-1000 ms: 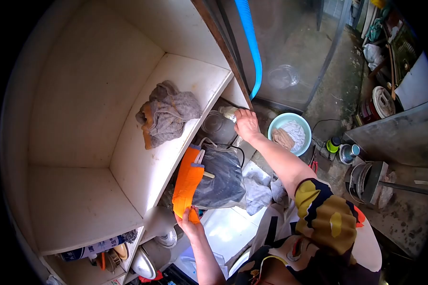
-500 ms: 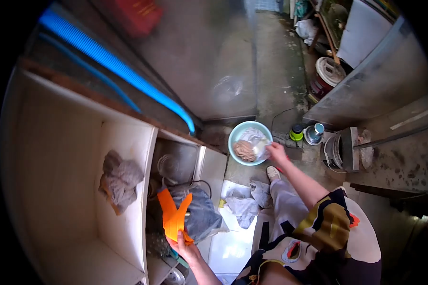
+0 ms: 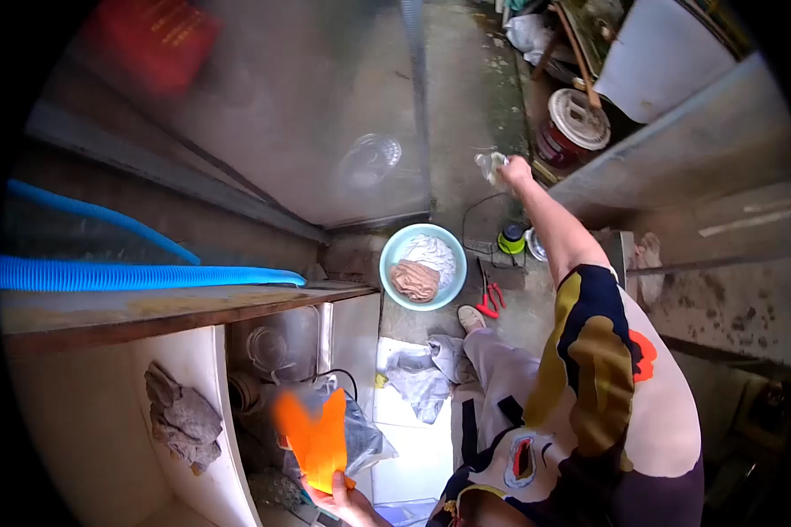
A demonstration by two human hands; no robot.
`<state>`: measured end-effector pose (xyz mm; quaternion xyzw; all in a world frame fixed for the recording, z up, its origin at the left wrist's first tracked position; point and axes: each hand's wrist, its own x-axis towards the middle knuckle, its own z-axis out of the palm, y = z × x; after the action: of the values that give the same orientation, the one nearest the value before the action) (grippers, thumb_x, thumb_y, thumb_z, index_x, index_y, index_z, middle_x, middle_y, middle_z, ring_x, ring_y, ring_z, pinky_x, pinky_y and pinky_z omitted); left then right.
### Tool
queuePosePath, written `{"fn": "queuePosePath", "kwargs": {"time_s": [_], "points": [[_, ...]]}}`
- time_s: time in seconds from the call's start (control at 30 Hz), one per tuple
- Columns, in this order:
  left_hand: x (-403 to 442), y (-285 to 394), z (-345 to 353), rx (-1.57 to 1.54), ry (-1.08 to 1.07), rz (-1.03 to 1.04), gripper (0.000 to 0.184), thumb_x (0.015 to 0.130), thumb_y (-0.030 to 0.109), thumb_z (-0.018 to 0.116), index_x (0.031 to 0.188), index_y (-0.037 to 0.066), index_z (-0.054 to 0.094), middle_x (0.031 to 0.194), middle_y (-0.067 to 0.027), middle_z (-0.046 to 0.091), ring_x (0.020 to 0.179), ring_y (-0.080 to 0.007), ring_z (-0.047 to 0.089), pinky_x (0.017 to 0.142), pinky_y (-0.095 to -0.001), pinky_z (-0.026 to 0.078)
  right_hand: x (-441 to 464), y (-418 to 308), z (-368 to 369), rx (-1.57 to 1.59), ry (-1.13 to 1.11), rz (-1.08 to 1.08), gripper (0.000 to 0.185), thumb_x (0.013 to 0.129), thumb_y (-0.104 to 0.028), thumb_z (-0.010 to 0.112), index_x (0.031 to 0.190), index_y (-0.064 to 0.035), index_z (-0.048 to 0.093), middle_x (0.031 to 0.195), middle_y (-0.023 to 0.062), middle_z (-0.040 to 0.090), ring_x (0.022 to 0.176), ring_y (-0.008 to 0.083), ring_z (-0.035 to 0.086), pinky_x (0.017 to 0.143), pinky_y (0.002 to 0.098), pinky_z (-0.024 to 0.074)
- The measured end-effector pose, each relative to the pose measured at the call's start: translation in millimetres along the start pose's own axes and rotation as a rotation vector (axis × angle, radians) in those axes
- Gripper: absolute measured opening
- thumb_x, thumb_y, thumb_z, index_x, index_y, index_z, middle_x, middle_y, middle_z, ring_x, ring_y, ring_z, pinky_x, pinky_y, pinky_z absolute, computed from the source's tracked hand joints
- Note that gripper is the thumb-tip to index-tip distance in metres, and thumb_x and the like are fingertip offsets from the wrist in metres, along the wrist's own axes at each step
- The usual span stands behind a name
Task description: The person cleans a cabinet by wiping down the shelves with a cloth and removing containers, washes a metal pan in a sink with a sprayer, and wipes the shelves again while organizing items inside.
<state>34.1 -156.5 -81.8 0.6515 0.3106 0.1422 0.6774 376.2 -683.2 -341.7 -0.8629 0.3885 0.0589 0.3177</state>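
On the far side, beyond the basin (image 3: 390,253), my right hand (image 3: 516,172) grips a small clear item (image 3: 489,166); near left, my left hand (image 3: 339,501) pinches an orange piece (image 3: 320,442); I judge this a carrying step, calling for firm grips

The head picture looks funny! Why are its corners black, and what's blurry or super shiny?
Head view: black, rounded corners, probably from a very wide lens; head view: the upper-left tip of the orange cloth and the red thing at top left look blurry; head view: the white panel glares brightly.
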Motion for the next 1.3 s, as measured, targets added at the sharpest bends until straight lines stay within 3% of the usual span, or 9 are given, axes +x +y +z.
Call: {"fn": "queuePosePath", "kwargs": {"time_s": [0.1, 0.17, 0.23, 0.33, 0.47, 0.7, 0.93, 1.13, 1.3], "points": [[-0.3, -2.8, 1.3, 0.115, -0.051, 0.040, 0.049, 0.073, 0.010, 0.065, 0.116, 0.000, 0.045, 0.101, -0.0081, 0.054, 0.090, -0.0154, 0.054, 0.082, -0.0238, 0.042, 31.6, -76.7, -0.2, -0.048, -0.009, -0.172, 0.043, 0.074, -0.025, 0.063, 0.114, -0.0098, 0.060, 0.110, 0.0169, 0.061, 0.101, 0.0284, 0.060, 0.081, 0.0364, 0.0488], [-0.5, -2.9, 15.0, 0.080, -0.069, 0.060, 0.043, 0.072, 0.008, 0.065, 0.109, 0.000, 0.046, 0.094, -0.0049, 0.053, 0.081, -0.0107, 0.050, 0.073, -0.0224, 0.039, 20.9, -124.4, 2.0, 0.597, -0.183, -0.203, 0.057, 0.079, -0.026, 0.062, 0.131, -0.0120, 0.044, 0.123, 0.0134, 0.053, 0.106, 0.0265, 0.055, 0.078, 0.0377, 0.0490], [-1.3, -2.0, 26.6, 0.078, -0.073, 0.077, 0.044, 0.071, 0.009, 0.065, 0.109, 0.000, 0.046, 0.099, -0.0044, 0.052, 0.084, -0.0115, 0.050, 0.075, -0.0228, 0.039, 29.7, -151.4, 8.3, 0.574, -0.248, -0.221, 0.066, 0.083, -0.027, 0.061, 0.140, -0.0128, 0.030, 0.131, 0.0118, 0.045, 0.111, 0.0255, 0.049, 0.076, 0.0388, 0.0488], [-4.7, 1.9, 41.7, 0.180, -0.094, 0.142, 0.036, 0.066, 0.006, 0.066, 0.101, 0.004, 0.055, 0.123, -0.0078, 0.038, 0.112, -0.0216, 0.042, 0.096, -0.0338, 0.035, 25.5, -156.7, 18.0, 0.360, -0.291, -0.253, 0.060, 0.082, -0.028, 0.062, 0.135, -0.0108, 0.038, 0.132, 0.0100, 0.045, 0.114, 0.0245, 0.048, 0.079, 0.0395, 0.0489], [-12.9, -9.4, 30.8, -0.143, -0.259, -0.018, 0.049, 0.066, 0.012, 0.068, 0.111, 0.002, 0.052, 0.131, -0.0153, 0.042, 0.116, -0.0262, 0.045, 0.094, -0.0356, 0.039, -31.0, -119.4, 33.7, 0.424, -0.322, -0.300, 0.033, 0.081, -0.019, 0.058, 0.111, -0.0057, 0.061, 0.098, 0.0059, 0.063, 0.083, 0.0152, 0.058, 0.063, 0.0313, 0.0509], [-0.6, -11.3, 25.2, -0.711, -0.264, -0.357, 0.058, 0.066, 0.007, 0.060, 0.121, -0.003, 0.046, 0.130, -0.0216, 0.045, 0.117, -0.0317, 0.048, 0.101, -0.0414, 0.037, -267.1, -43.6, 46.9, 0.479, -1.291, -0.091, 0.059, 0.081, -0.040, 0.060, 0.130, -0.0117, 0.045, 0.126, 0.0035, 0.050, 0.113, 0.0172, 0.047, 0.085, 0.0408, 0.0457], [3.1, -45.1, -1.7, -0.493, -0.255, -0.254, 0.037, 0.072, -0.002, 0.055, 0.108, 0.002, 0.048, 0.100, -0.0079, 0.057, 0.094, -0.0200, 0.057, 0.086, -0.0304, 0.045, -426.6, -62.0, 36.4, 1.087, -1.959, 0.147, 0.067, 0.087, -0.031, 0.058, 0.141, -0.0105, 0.025, 0.133, 0.0139, 0.042, 0.117, 0.0206, 0.048, 0.095, 0.0306, 0.0424], [4.0, -67.0, 4.9, 0.163, -0.149, 0.158, 0.025, 0.074, -0.009, 0.045, 0.097, 0.000, 0.049, 0.096, -0.0082, 0.054, 0.090, -0.0214, 0.055, 0.082, -0.0307, 0.044, -468.5, -59.9, 7.5, 0.879, -1.890, -0.146, 0.098, 0.072, -0.008, 0.072, 0.144, -0.0103, 0.006, 0.138, 0.0103, 0.035, 0.123, 0.0205, 0.041, 0.100, 0.0346, 0.0365], [-5.2, -68.2, 44.1, 0.480, -0.299, 0.496, 0.033, 0.065, -0.012, 0.041, 0.096, -0.003, 0.047, 0.108, -0.0185, 0.048, 0.105, -0.0327, 0.048, 0.095, -0.0383, 0.036, -508.0, -35.7, 10.1, 0.675, -1.427, -0.663, 0.098, 0.064, -0.016, 0.081, 0.138, -0.0055, 0.017, 0.127, 0.0101, 0.042, 0.112, 0.0184, 0.045, 0.095, 0.0313, 0.0385]]}}
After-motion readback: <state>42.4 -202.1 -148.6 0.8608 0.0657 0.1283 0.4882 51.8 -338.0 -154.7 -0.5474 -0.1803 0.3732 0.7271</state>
